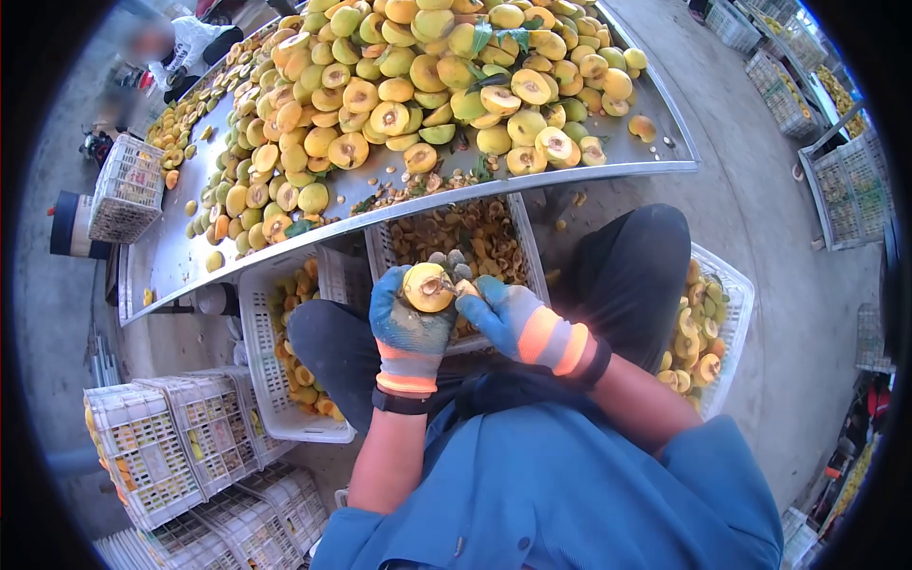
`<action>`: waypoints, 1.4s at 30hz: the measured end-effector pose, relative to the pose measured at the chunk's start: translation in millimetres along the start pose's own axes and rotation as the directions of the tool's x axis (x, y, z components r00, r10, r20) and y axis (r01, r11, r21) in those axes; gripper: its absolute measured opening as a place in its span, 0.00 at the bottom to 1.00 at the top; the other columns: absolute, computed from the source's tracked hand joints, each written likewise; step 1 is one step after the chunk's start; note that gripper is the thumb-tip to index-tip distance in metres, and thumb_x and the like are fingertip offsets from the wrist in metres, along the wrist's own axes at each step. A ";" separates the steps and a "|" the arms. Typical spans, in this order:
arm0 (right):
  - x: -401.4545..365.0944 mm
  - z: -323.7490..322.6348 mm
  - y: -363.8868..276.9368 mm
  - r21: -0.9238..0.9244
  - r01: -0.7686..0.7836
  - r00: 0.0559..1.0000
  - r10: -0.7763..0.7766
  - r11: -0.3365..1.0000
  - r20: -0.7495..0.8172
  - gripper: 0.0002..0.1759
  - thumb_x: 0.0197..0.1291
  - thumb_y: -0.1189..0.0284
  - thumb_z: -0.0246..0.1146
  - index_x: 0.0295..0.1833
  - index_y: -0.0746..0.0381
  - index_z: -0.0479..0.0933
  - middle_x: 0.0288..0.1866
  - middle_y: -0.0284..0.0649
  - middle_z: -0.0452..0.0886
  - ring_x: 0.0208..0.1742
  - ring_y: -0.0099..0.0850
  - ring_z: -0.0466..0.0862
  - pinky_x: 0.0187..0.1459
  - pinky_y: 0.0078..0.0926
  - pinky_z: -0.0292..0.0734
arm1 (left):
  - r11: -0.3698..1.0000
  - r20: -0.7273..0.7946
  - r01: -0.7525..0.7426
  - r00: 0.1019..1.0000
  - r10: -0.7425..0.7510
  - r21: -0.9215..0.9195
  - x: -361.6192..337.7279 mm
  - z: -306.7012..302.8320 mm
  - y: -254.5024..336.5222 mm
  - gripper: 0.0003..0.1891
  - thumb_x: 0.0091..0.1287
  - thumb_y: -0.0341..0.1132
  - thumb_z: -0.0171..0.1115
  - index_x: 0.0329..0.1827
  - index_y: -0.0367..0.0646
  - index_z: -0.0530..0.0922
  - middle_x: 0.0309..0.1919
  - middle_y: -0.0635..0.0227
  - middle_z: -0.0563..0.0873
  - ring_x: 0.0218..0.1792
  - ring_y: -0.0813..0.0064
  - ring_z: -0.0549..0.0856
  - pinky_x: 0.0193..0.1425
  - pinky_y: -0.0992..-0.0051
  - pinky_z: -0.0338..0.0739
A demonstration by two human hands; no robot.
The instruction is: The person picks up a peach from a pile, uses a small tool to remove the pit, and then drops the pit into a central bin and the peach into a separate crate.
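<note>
My left hand (410, 309), in a blue and grey work glove, is closed around a yellow peach half (424, 291), cut face up with the brown pit hollow showing. Close beside it, my right hand (505, 316), gloved the same way, is closed on a small tool (464, 288) with a tan end. A thin dark part of it reaches the peach's hollow; the rest is hidden by my fingers. Both hands are above a white crate (528, 249) of brownish pits and scraps, between my knees.
A metal table (655, 128) with a raised rim bears a big heap of halved peaches (380, 95). Crates of peach halves stand by my left leg (275, 408) and right leg (736, 304). Stacked crates (171, 446) stand lower left. Another person (190, 43) is at the far left.
</note>
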State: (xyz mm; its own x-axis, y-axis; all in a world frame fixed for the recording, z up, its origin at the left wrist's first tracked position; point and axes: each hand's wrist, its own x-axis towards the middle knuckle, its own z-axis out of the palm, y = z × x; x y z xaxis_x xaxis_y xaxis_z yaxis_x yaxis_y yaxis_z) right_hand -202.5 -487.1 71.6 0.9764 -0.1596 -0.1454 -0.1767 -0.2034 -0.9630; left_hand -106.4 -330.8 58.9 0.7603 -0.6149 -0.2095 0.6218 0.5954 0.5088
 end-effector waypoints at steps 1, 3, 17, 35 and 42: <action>-1.9 0.2 -1.7 -0.013 -0.012 1.000 0.012 1.000 0.017 0.22 0.83 0.58 0.59 0.57 0.68 0.83 0.49 0.59 0.89 0.48 0.56 0.88 0.51 0.46 0.81 | 0.989 0.000 -0.057 0.998 0.058 0.138 -2.6 -1.7 -3.1 0.27 0.78 0.45 0.58 0.70 0.30 0.73 0.64 0.45 0.83 0.65 0.47 0.84 0.75 0.52 0.79; -4.3 4.1 2.5 -0.050 0.018 0.999 -0.016 0.999 0.041 0.22 0.83 0.58 0.59 0.57 0.68 0.83 0.50 0.60 0.89 0.49 0.57 0.88 0.52 0.46 0.81 | 0.751 0.016 -0.207 0.967 0.253 0.627 -8.1 -0.9 -10.6 0.24 0.80 0.44 0.57 0.67 0.31 0.75 0.61 0.47 0.84 0.63 0.50 0.86 0.72 0.54 0.83; -8.4 30.0 33.9 0.166 -0.106 0.990 0.088 0.980 0.109 0.24 0.85 0.56 0.54 0.61 0.66 0.84 0.50 0.51 0.91 0.50 0.44 0.90 0.53 0.41 0.82 | 0.976 -0.167 -0.183 0.965 0.201 0.117 2.2 -24.4 -46.2 0.21 0.78 0.46 0.49 0.58 0.39 0.80 0.50 0.54 0.88 0.50 0.56 0.89 0.60 0.59 0.86; 4.0 28.8 59.7 -0.200 0.420 0.904 -0.388 0.885 0.181 0.10 0.73 0.76 0.58 0.56 0.63 0.79 0.44 0.53 0.84 0.41 0.50 0.87 0.41 0.41 0.83 | 0.866 -0.349 -0.115 0.883 0.313 0.487 8.7 4.0 -48.0 0.17 0.80 0.47 0.56 0.42 0.42 0.80 0.31 0.61 0.84 0.34 0.68 0.84 0.41 0.69 0.80; 3.2 21.7 50.8 0.135 0.050 0.957 -0.086 0.990 0.278 0.16 0.82 0.58 0.57 0.47 0.59 0.78 0.26 0.29 0.73 0.25 0.23 0.74 0.28 0.24 0.67 | 0.931 -0.368 -0.032 0.913 0.174 0.363 8.6 -13.0 -49.8 0.29 0.83 0.63 0.53 0.46 0.42 0.81 0.31 0.62 0.86 0.31 0.69 0.86 0.38 0.71 0.82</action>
State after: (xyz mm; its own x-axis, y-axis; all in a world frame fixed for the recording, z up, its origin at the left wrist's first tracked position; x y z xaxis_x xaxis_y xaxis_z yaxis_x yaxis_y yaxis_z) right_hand -205.6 -477.0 17.4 0.9838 0.1334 -0.1195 -0.1097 -0.0786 -0.9909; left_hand -128.4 -359.1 20.9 0.8721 -0.2677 -0.4097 0.4867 0.3864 0.7835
